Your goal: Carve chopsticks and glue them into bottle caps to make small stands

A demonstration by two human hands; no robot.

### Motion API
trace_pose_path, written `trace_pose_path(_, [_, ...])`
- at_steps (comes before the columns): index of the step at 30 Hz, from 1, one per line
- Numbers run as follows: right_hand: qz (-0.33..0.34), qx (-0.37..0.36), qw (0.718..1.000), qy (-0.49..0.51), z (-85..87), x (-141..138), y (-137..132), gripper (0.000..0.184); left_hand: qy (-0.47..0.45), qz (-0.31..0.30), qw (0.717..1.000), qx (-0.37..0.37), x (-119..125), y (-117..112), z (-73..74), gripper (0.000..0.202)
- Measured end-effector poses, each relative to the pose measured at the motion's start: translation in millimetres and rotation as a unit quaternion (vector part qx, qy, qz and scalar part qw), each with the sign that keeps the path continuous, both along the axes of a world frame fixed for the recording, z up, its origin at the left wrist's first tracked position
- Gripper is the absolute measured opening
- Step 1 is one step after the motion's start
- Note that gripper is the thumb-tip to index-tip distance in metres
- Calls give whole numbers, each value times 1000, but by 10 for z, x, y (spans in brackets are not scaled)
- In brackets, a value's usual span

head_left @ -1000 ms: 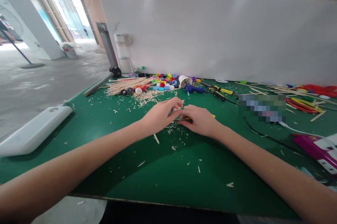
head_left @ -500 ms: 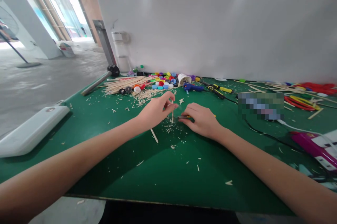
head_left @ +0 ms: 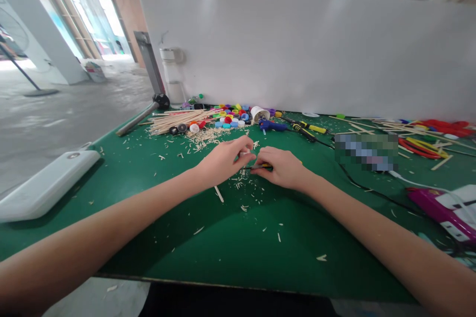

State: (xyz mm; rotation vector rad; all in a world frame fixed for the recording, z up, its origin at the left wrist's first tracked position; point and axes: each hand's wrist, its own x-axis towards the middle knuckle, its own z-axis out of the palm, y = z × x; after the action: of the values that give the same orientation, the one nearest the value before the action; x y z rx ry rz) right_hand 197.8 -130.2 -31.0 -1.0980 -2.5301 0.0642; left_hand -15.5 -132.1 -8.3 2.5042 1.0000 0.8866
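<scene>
Over the middle of the green table [head_left: 238, 237] my left hand [head_left: 223, 160] pinches a short thin wooden stick [head_left: 245, 152] between thumb and fingers. My right hand [head_left: 284, 168] is closed on a small cutting tool with a yellow handle [head_left: 265, 165], and its dark tip meets the stick between the two hands. Several wood chips [head_left: 243, 185] lie on the table just below the hands. A loose stick piece [head_left: 219, 194] rests under my left wrist.
At the back are a bundle of wooden sticks [head_left: 174, 119], several coloured bottle caps [head_left: 232, 114], a tipped white cup [head_left: 259, 112], a blue glue gun [head_left: 273, 125], screwdrivers [head_left: 310, 129] and a hammer [head_left: 143, 112]. A white device [head_left: 44, 185] lies left, a magenta power strip [head_left: 442, 208] right.
Half a second ago my left hand held the stick upright, apart from the tool. Now the hands have closed together and the stick is at the tool's tip.
</scene>
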Motion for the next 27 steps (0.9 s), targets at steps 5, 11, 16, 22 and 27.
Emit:
trace_pose_path(5, [-7, -14, 1000, -8, 16, 1, 19, 26, -13, -17, 1000, 11, -22, 34, -41, 11])
trace_pose_path(11, [-14, 1, 998, -66, -25, -15, 26, 24, 33, -57, 998, 25, -11, 13, -27, 16])
trace_pose_path(16, [-7, 19, 999, -46, -24, 1, -25, 27, 21, -19, 999, 15, -17, 28, -13, 14])
trace_pose_path(22, [-36, 56, 998, -1, -6, 14, -104, 25, -14, 26, 1000, -4, -51, 75, -42, 15])
trace_pose_path(27, [-33, 27, 999, -1, 11, 6, -58, 24, -21, 37, 999, -4, -50, 82, -71, 15])
